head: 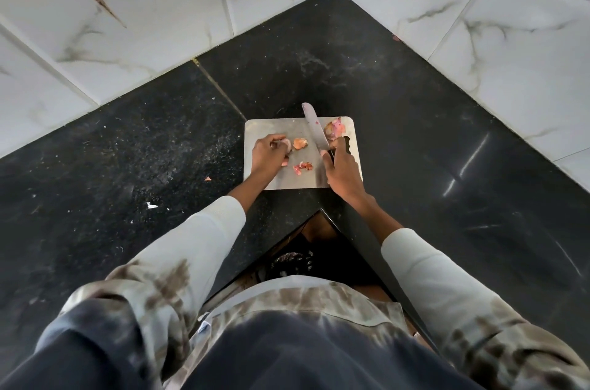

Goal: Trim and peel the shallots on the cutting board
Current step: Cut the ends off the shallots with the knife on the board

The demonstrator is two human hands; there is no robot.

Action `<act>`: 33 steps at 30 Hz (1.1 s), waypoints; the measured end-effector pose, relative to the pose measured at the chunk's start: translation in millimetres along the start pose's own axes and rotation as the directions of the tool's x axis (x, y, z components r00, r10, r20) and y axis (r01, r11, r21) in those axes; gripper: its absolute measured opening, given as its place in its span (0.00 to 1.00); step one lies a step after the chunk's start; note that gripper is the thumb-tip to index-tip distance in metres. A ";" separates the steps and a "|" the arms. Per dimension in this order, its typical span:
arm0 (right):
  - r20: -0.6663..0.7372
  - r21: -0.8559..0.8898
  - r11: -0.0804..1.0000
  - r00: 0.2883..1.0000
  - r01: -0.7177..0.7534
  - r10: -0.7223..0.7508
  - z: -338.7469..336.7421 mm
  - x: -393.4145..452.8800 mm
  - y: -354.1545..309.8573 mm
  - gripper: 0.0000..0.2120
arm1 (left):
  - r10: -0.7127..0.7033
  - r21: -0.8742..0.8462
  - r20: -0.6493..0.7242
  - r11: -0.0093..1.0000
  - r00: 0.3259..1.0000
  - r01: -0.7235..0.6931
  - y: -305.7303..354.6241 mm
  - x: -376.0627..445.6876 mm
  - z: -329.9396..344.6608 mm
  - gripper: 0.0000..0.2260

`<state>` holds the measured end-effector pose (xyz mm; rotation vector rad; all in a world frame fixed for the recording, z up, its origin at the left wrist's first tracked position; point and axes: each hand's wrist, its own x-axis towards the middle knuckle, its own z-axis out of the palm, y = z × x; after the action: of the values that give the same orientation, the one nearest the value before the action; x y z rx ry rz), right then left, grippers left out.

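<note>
A small steel cutting board [277, 179] lies in the corner of a black counter. My left hand [266, 155] grips a pale pink shallot [286, 144] on the board's left side, fingers curled over it. My right hand [341, 171] holds the dark handle of a knife [314, 128], whose blade points away across the board, just right of the shallot and not touching it. Loose peel [300, 143] lies between the hands, more peel [302, 167] sits nearer me, and a pile of skins [335, 129] rests at the board's far right corner.
White marble-look tiled walls [153, 16] close the corner behind and on both sides. Scraps of peel [208, 179] and white flecks [151, 206] lie on the black counter [431, 140] left of the board. The counter's notched front edge [321, 212] is right below the board.
</note>
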<state>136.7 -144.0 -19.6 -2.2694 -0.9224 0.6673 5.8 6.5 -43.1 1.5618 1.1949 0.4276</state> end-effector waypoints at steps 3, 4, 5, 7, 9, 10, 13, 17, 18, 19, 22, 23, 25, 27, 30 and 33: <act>0.024 -0.002 1.000 1.000 -0.001 0.001 6.2 -4.7 -5.4 0.28 | 0.014 0.019 0.015 1.000 1.000 -0.014 -2.0 0.7 -3.3 0.16; 0.040 0.004 1.000 0.999 0.008 -0.008 7.9 -6.2 -6.8 0.28 | 0.017 0.048 0.017 0.999 1.000 -0.018 -1.9 0.6 -4.8 0.16; 0.053 0.004 1.000 0.998 0.018 -0.018 9.6 -6.5 -6.8 0.28 | 0.026 0.077 0.018 0.997 0.999 -0.028 -0.9 0.3 -6.3 0.16; 0.060 0.003 1.000 0.998 0.026 -0.026 12.5 -6.2 -6.5 0.27 | 0.085 0.159 0.016 0.984 0.996 -0.087 2.4 -2.2 -9.5 0.14; 0.056 0.021 0.999 0.998 0.026 -0.027 14.7 -6.6 -7.0 0.25 | 0.172 0.280 0.024 0.944 0.985 -0.172 3.5 -5.7 -12.0 0.13; 0.055 0.037 0.999 0.998 0.028 -0.030 15.4 -7.4 -7.6 0.24 | 0.207 0.328 0.036 0.922 0.978 -0.207 3.4 -7.9 -12.0 0.13; 0.056 0.072 0.997 0.998 0.035 -0.039 19.2 -10.1 -8.7 0.22 | 0.260 0.353 0.048 0.899 0.964 -0.260 1.9 -12.4 -10.5 0.13; 0.029 0.068 0.997 0.999 0.042 -0.044 28.9 -12.1 -9.8 0.22 | 0.251 0.335 0.038 0.909 0.967 -0.249 0.8 -17.6 -10.9 0.20; 0.028 0.087 0.995 0.998 0.046 -0.049 30.4 -12.6 -10.9 0.20 | 0.258 0.337 0.035 0.907 0.966 -0.254 1.2 -18.3 -11.3 0.21; 0.031 0.113 0.993 0.998 0.047 -0.051 30.9 -13.1 -12.4 0.17 | 0.265 0.342 0.029 0.904 0.964 -0.258 1.0 -18.4 -11.5 0.22; 0.051 0.200 0.979 0.998 0.029 -0.040 31.9 -13.8 -17.9 0.10 | 0.277 0.370 0.005 0.892 0.961 -0.259 -0.3 -16.1 -13.5 0.21; 0.061 0.213 0.977 0.998 0.016 -0.030 32.3 -14.3 -19.6 0.08 | 0.278 0.374 -0.005 0.891 0.961 -0.256 -1.0 -15.2 -14.7 0.21; 0.066 0.229 0.973 0.998 0.004 -0.020 33.0 -15.3 -22.3 0.06 | 0.273 0.363 -0.023 0.899 0.962 -0.246 -1.9 -14.1 -16.8 0.20; 0.066 0.242 0.970 0.998 0.005 -0.022 33.0 -17.0 -24.0 0.05 | 0.284 0.359 -0.026 0.897 0.958 -0.257 -4.1 -13.3 -17.6 0.20; 0.075 0.260 0.966 0.997 0.004 -0.024 35.4 -19.0 -24.3 0.04 | 0.290 0.390 -0.044 0.886 0.956 -0.250 -5.7 -11.3 -19.3 0.20; 0.094 0.279 0.960 0.995 -0.011 -0.016 40.4 -18.3 -23.6 0.06 | 0.277 0.392 -0.071 0.891 0.958 -0.229 -5.8 -9.4 -20.2 0.19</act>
<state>89.0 -130.4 -27.6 -1.9999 -0.8172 0.8548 -16.5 8.6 -38.1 2.0691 1.2239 0.4895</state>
